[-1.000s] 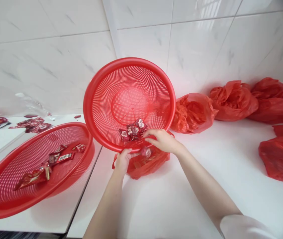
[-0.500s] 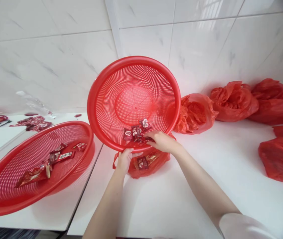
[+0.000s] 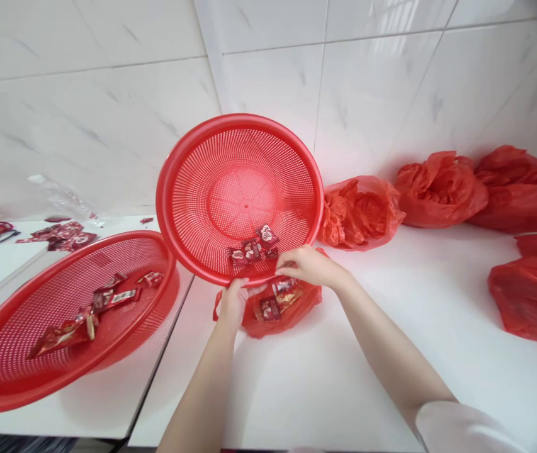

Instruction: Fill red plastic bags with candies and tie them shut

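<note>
A person tilts a round, bright red plastic basket (image 3: 244,195) towards themselves, so that its whole inside shows: a smooth, thick rim, walls pierced with rows of small holes, and a disc-shaped base marked with fine spokes around a central dot. It is held over an open red bag (image 3: 303,311) at the middle of the white table (image 3: 325,390). The left hand (image 3: 234,303) is closed on the basket's lower rim, thumb on top and fingers underneath. The right hand (image 3: 306,267) is at the rim's lower right, its fingers bent and partly closed; whether they pinch anything cannot be told. Near these fingers, a small cluster of packets (image 3: 252,250) lies low in the basket, dark red and shiny with pale printing. Similar wrappers, one of them golden, show in the mouth of the bag below.
</note>
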`<state>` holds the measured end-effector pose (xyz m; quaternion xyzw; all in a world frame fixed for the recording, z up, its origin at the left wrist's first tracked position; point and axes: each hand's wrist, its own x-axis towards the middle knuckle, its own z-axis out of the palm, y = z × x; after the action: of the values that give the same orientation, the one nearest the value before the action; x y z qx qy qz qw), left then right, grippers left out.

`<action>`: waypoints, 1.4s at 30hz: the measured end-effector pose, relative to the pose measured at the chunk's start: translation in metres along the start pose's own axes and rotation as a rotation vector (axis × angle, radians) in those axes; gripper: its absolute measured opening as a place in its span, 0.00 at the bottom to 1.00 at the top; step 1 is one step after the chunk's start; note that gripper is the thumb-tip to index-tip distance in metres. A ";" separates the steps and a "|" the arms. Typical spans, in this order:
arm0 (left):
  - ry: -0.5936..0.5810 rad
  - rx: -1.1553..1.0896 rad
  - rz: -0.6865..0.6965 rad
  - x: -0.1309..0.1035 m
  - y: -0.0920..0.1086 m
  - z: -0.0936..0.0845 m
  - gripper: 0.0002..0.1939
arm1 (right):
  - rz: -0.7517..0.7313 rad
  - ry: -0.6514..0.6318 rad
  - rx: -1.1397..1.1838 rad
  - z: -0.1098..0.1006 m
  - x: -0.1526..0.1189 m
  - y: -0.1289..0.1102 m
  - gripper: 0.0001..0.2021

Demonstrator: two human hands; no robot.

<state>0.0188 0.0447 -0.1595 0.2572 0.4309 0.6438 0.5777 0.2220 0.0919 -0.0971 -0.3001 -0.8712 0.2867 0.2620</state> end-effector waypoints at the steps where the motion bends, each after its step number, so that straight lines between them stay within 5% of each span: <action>1: -0.008 -0.003 0.009 0.000 0.000 0.000 0.21 | -0.003 0.018 -0.025 0.002 0.001 0.001 0.06; 8: -0.073 0.005 0.010 -0.003 0.000 -0.001 0.23 | 0.037 0.102 -0.292 0.021 0.006 0.012 0.22; 12: -0.054 0.005 0.066 -0.003 -0.001 0.000 0.23 | 0.030 0.057 -0.213 0.019 0.005 0.014 0.13; 18: -0.007 -0.011 0.082 0.001 0.005 -0.001 0.20 | 0.057 0.089 -0.060 0.007 0.002 0.002 0.12; 27: 0.040 0.022 0.091 -0.001 0.001 0.000 0.26 | -0.013 0.195 -0.117 0.018 0.006 0.004 0.15; 34: -0.111 0.058 0.012 -0.017 -0.013 0.014 0.28 | -0.085 0.076 -0.173 0.034 0.009 -0.002 0.27; 42: -0.091 -0.015 0.021 -0.011 -0.005 0.010 0.26 | -0.129 0.093 -0.120 0.037 0.013 0.005 0.14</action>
<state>0.0321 0.0361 -0.1568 0.2865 0.3967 0.6404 0.5920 0.1913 0.0911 -0.1224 -0.2718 -0.8912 0.2023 0.3016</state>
